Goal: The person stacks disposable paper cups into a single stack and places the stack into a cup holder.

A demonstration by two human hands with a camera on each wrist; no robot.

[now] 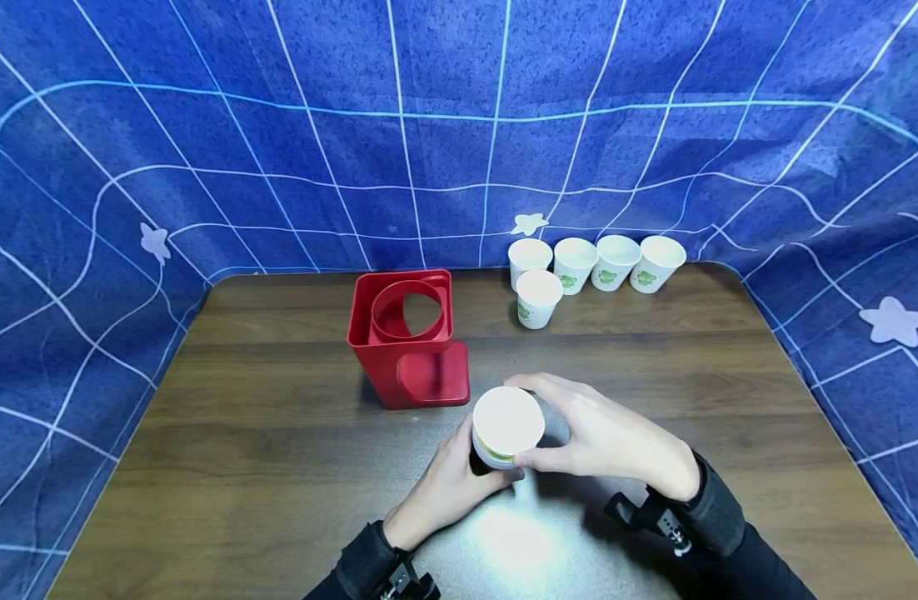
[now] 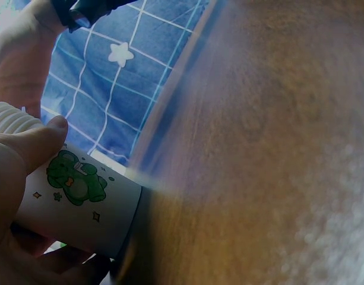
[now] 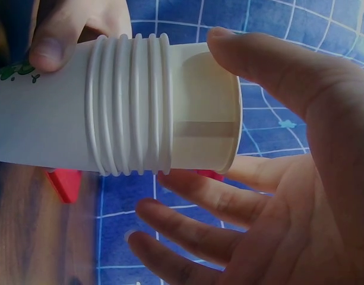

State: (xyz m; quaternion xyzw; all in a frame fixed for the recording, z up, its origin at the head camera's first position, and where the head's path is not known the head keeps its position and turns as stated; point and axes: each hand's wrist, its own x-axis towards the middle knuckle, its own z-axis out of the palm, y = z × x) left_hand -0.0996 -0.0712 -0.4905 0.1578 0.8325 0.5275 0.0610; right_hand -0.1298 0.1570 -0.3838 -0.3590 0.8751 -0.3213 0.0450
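Observation:
A stack of white paper cups [image 1: 507,425] stands on the brown table [image 1: 279,467] near its front middle. My left hand [image 1: 459,479] grips the stack's lower part from the left; its thumb [image 2: 36,148] lies on the printed green figure [image 2: 76,183]. My right hand [image 1: 586,429] curls round the top cup [image 3: 205,113], thumb [image 3: 271,68] on the rim and fingers [image 3: 211,202] on the far side. Several nested rims [image 3: 131,104] show below the top cup.
A red square cup holder [image 1: 409,337] with a round opening stands just left of and behind the stack. Several single white cups [image 1: 594,262] with green prints stand at the table's back edge. Blue grid cloth [image 1: 459,125] surrounds the table.

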